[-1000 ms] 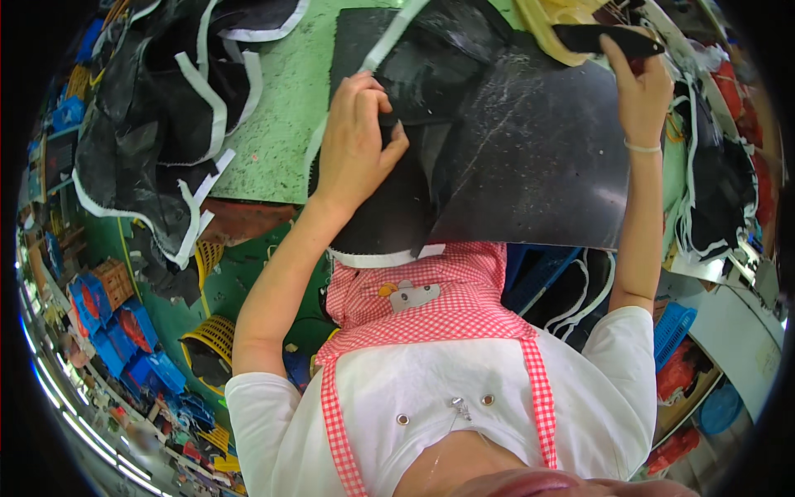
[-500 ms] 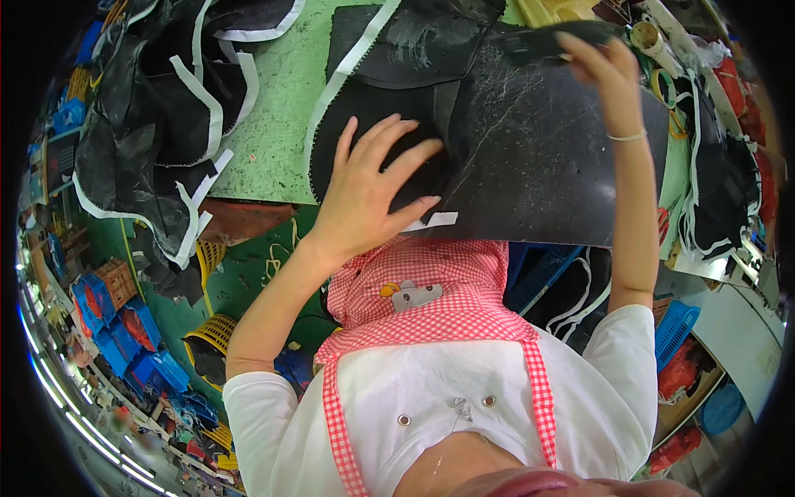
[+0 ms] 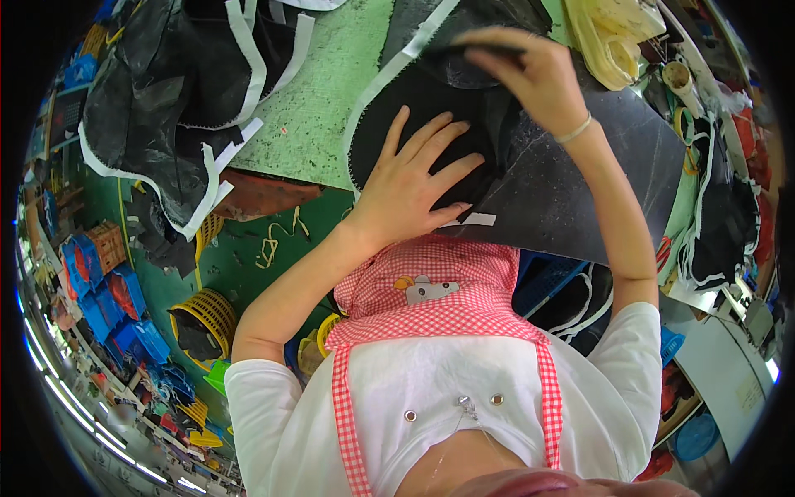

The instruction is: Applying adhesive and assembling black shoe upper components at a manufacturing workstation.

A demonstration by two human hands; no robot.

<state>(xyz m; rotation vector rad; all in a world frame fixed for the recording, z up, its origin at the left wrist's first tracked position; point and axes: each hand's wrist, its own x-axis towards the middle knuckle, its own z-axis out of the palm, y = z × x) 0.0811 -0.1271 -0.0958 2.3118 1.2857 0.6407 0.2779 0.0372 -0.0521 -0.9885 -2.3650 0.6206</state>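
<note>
The left hand (image 3: 414, 178) lies open, fingers spread, pressing flat a black fabric piece with white edging (image 3: 389, 124) on the green surface (image 3: 319, 108). The right hand (image 3: 530, 74) pinches a dark fabric flap (image 3: 472, 51) above it, over a black sheet (image 3: 580, 190).

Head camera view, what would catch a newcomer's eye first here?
First, the two bare hands at centre: the left hand lies flat, fingers spread, on a black fabric piece with white edging, while the right hand pinches a dark flap of it above. Next, the red-and-white checked apron just below the hands. At upper left, a heap of black pieces with white trim spills over the green table.
</note>
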